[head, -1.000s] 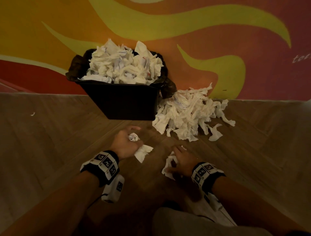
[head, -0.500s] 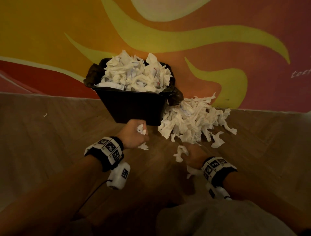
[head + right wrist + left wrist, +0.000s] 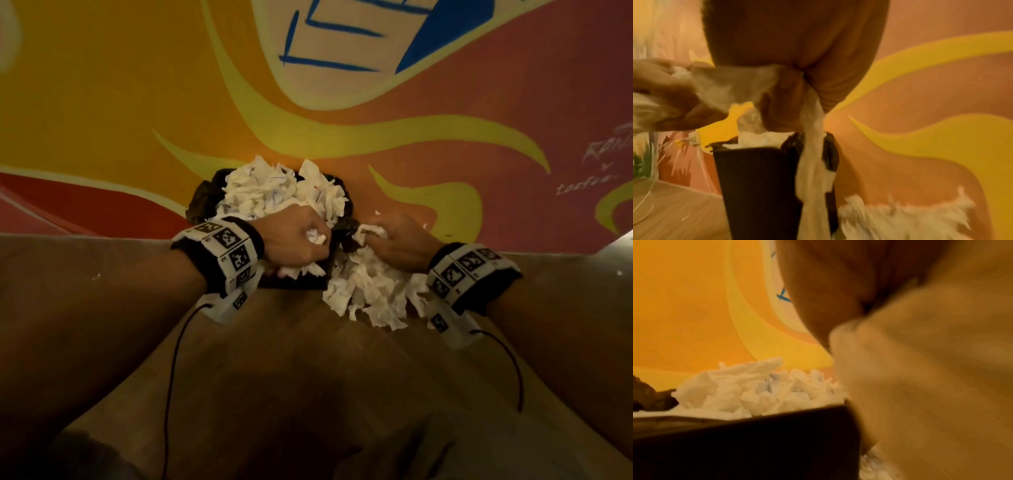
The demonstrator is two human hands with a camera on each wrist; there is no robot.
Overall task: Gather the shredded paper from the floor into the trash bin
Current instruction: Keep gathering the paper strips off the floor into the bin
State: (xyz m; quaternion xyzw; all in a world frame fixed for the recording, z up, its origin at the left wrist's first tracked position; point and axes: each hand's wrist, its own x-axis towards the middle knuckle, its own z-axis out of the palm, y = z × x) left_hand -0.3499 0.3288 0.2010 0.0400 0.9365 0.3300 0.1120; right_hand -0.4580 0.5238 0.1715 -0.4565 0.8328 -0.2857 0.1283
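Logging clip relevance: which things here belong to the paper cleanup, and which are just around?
Job:
trash bin, heaped full
floor pile beside it
left hand, gripping paper scraps
right hand, gripping paper scraps

Just around:
painted wall
stray scrap
wrist camera cables

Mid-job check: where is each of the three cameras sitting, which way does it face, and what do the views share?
Head: looks down over both forearms at the trash bin against the mural wall; left hand and right hand grip shredded paper.
Left wrist: beside the bin's rim, facing the wall; blurred left hand fills the right.
Right wrist: faces the bin's corner; right hand trails a paper strip.
Shared: bin, heaped paper, wall.
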